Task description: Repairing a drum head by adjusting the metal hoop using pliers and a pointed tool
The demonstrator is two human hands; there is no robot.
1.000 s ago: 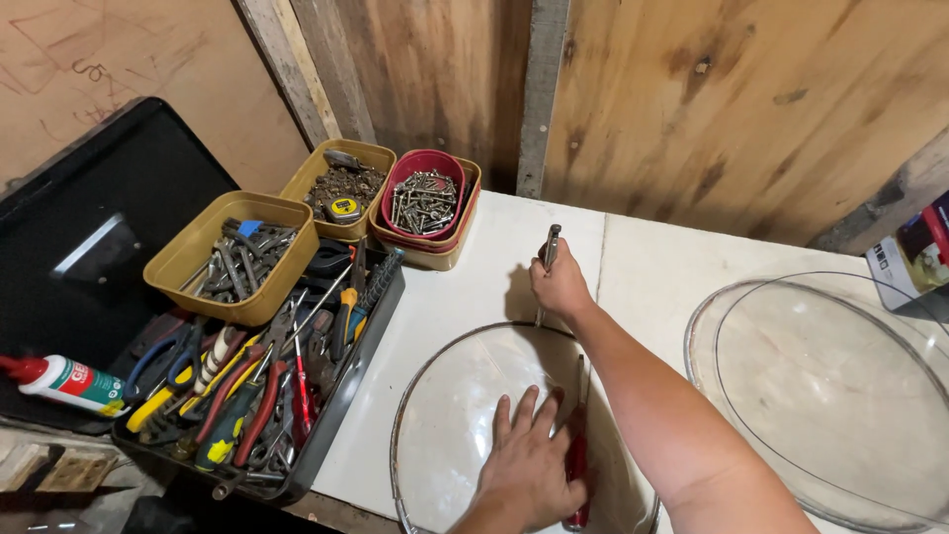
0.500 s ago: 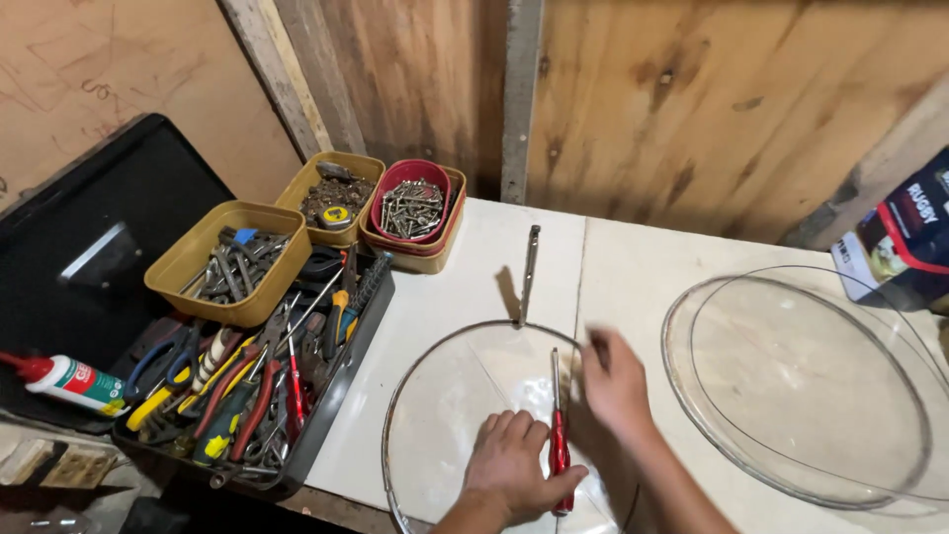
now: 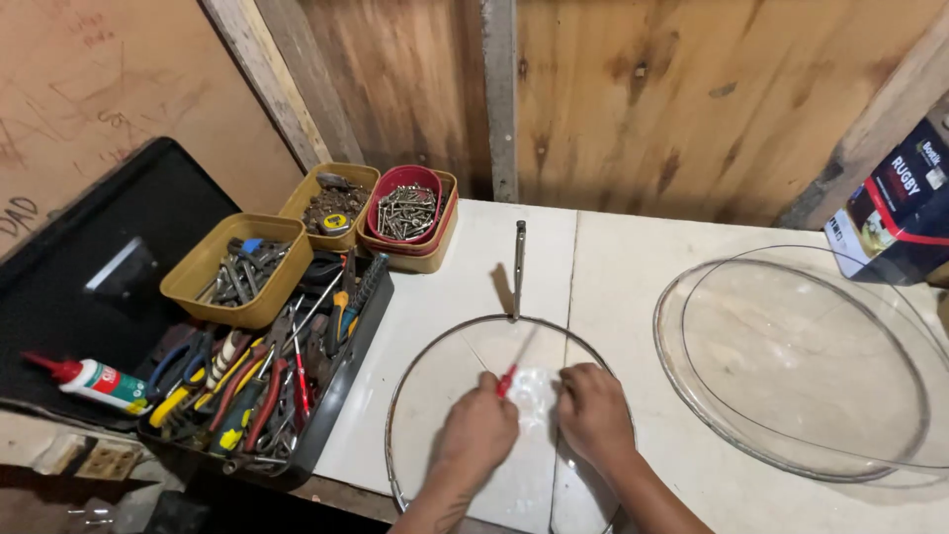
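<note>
A round glass lid with a metal rim (image 3: 435, 341) lies on the white table (image 3: 633, 257) in front of me. My left hand (image 3: 477, 433) is closed around a red-handled screwdriver (image 3: 507, 378), whose shaft points up and to the right over the glass. My right hand (image 3: 595, 415) rests beside it on the middle of the lid, fingers bent down; what is under them is hidden. A slim metal driver shaft (image 3: 518, 265) lies on the table just beyond the lid's far rim, untouched.
A big clear oval dome (image 3: 791, 386) covers the table's right side, with a printed box (image 3: 900, 203) behind it. To the left are a black tray of hand tools (image 3: 262, 391), two yellow tins (image 3: 237, 272) (image 3: 331, 203), a red tub of screws (image 3: 405, 210) and a glue tube (image 3: 94, 381).
My right hand left the metal shaft on the table and came back to the lid's middle. The red screwdriver now stands in my left hand.
</note>
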